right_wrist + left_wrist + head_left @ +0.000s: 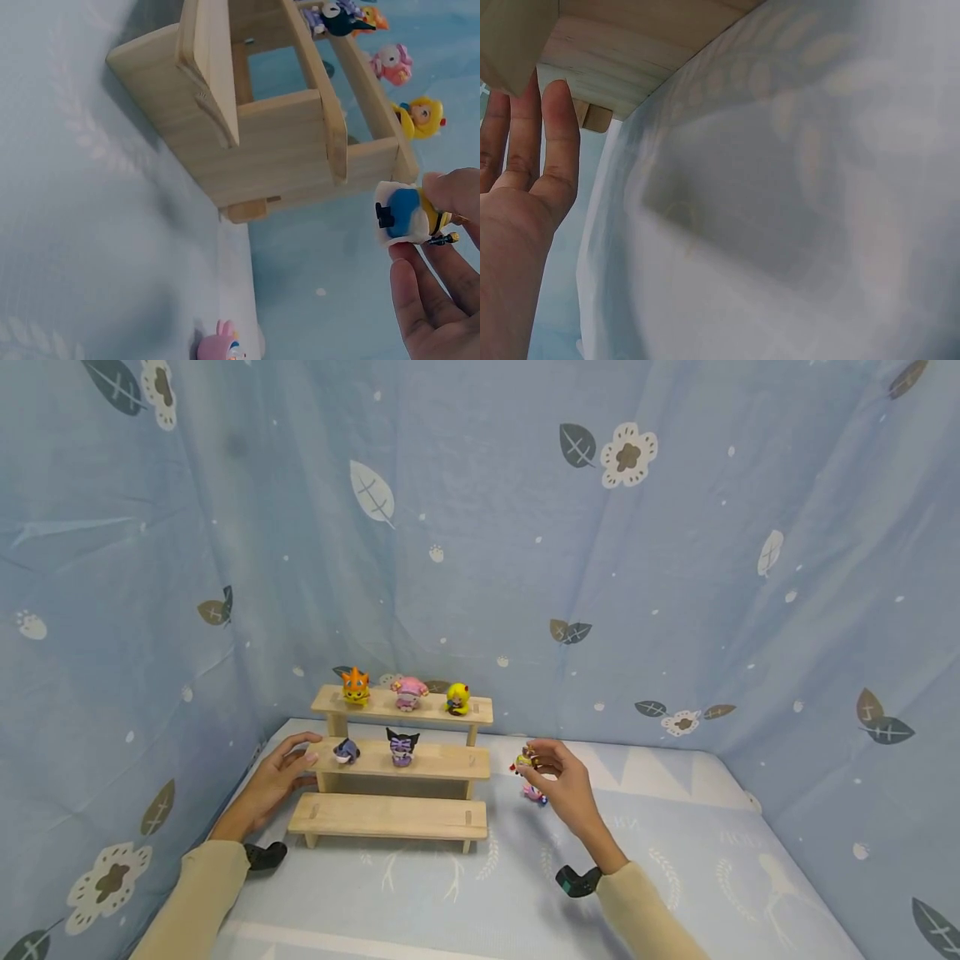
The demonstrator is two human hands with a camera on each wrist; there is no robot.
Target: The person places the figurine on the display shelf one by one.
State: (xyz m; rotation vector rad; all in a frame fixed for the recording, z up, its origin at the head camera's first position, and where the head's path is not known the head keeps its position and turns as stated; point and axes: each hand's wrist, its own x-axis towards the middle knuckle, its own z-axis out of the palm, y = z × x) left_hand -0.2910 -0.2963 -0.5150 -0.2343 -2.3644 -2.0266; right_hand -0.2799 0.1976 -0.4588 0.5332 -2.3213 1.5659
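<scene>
A three-tier wooden display stand [390, 817] stands on the cloth-covered surface. My left hand [274, 777] holds the left end of its middle shelf; fingers reach beneath it in the left wrist view. To the right of the stand, my right hand [564, 783] pinches a small yellow, blue and white figurine [405, 211] between thumb and fingers, above the surface. Near that hand stands a pink figurine [534, 792], partly hidden in the head view; the right wrist view shows its long ears.
Along the top shelf stand an orange-and-yellow figurine [356, 687], a pink one [408, 692] and a yellow-haired one [457, 699]. The middle shelf carries a blue-grey figurine [347, 751] and a black-and-purple one [402, 747]. Patterned blue curtains [495, 568] hang behind and at both sides.
</scene>
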